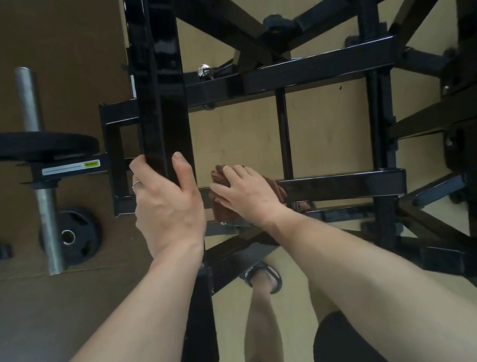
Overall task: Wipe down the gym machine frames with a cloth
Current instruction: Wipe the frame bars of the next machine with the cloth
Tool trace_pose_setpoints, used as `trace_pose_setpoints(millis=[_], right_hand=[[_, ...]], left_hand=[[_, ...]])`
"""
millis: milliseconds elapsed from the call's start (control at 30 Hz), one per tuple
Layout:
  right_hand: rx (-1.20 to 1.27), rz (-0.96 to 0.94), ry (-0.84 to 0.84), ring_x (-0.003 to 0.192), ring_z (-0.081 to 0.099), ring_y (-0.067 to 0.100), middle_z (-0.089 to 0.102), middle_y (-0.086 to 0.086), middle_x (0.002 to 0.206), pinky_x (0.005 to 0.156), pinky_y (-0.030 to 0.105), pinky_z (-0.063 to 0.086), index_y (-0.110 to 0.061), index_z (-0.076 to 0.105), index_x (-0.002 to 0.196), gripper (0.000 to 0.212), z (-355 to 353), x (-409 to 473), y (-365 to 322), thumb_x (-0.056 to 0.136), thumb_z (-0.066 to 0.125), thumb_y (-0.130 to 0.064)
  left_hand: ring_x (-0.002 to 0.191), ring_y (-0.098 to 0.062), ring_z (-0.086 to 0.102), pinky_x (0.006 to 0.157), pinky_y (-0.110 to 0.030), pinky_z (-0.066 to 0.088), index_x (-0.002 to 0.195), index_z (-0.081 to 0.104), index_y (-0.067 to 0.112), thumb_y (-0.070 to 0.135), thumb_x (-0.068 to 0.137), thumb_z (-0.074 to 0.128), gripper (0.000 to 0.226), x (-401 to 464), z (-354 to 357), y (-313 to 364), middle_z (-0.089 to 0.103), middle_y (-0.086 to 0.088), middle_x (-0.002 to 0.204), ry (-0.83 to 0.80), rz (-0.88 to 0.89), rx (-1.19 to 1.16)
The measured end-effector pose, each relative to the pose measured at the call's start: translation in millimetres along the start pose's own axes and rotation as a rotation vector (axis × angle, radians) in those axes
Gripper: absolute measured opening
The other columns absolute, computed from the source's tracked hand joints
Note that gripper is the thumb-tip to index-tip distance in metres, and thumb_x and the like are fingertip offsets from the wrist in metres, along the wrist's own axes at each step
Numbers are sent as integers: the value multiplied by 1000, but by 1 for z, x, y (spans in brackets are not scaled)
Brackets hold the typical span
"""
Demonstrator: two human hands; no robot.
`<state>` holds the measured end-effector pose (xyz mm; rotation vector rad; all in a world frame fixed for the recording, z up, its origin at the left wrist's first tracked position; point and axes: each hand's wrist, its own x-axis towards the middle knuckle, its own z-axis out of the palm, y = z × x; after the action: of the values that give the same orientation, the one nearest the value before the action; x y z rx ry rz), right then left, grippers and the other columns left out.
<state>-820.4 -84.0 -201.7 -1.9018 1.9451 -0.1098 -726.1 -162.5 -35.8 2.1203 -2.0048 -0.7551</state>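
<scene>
A black steel gym machine frame fills the view from above. My left hand (165, 203) grips the tall upright beam (157, 70), fingers on its left face and thumb on its right. My right hand (245, 195) lies flat on a brown cloth (219, 177), pressing it onto the near horizontal crossbar (343, 187) just right of the upright. Most of the cloth is hidden under my hand; its edges show above the fingers and by the wrist.
A second crossbar (293, 76) runs farther back, joined by thin vertical bars. To the left, a chrome weight peg (37, 163) carries a black plate (27, 145), and a small plate (71, 236) lies on the brown mat. My sandalled foot (262, 275) stands below the frame.
</scene>
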Motion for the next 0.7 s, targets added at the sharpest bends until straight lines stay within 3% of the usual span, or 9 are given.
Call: trace_pose_setpoints(millis=[167, 300, 500, 633, 700], right_hand=[[-112, 5, 13, 109, 58, 40, 60, 21, 128, 99, 49, 48, -21, 64, 128, 36, -29, -69, 59, 106, 42, -39], [-195, 146, -29, 115, 59, 44, 60, 24, 130, 101, 55, 48, -20, 67, 130, 41, -64, -125, 106, 101, 49, -42], [-206, 289, -115, 109, 59, 40, 61, 21, 124, 95, 51, 49, -20, 65, 126, 41, -81, -129, 106, 102, 45, -46], [-111, 78, -154, 93, 59, 35, 60, 16, 111, 80, 45, 51, -20, 59, 123, 39, -57, -74, 71, 104, 36, -45], [-54, -11, -163, 92, 59, 32, 59, 14, 110, 80, 43, 52, -21, 57, 124, 36, -39, -33, 40, 105, 37, -44]], left_hand=[[104, -34, 62, 73, -32, 38, 145, 35, 10, 51, 105, 37, 57, 0, -3, 3, 57, -19, 131, -21, -24, 3], [105, -34, 61, 74, -33, 37, 144, 36, 10, 50, 106, 37, 55, -1, -6, 5, 58, -19, 132, -32, -27, -8], [107, -32, 62, 75, -31, 38, 145, 36, 11, 51, 105, 36, 56, -1, -4, 4, 58, -17, 133, -28, -27, -4], [91, -21, 54, 64, -20, 33, 143, 36, 12, 52, 105, 35, 56, 1, -1, 2, 58, -16, 129, -31, -29, 2], [88, -16, 49, 59, -19, 29, 142, 36, 12, 53, 105, 35, 55, 1, 0, 0, 59, -16, 127, -29, -25, 1]])
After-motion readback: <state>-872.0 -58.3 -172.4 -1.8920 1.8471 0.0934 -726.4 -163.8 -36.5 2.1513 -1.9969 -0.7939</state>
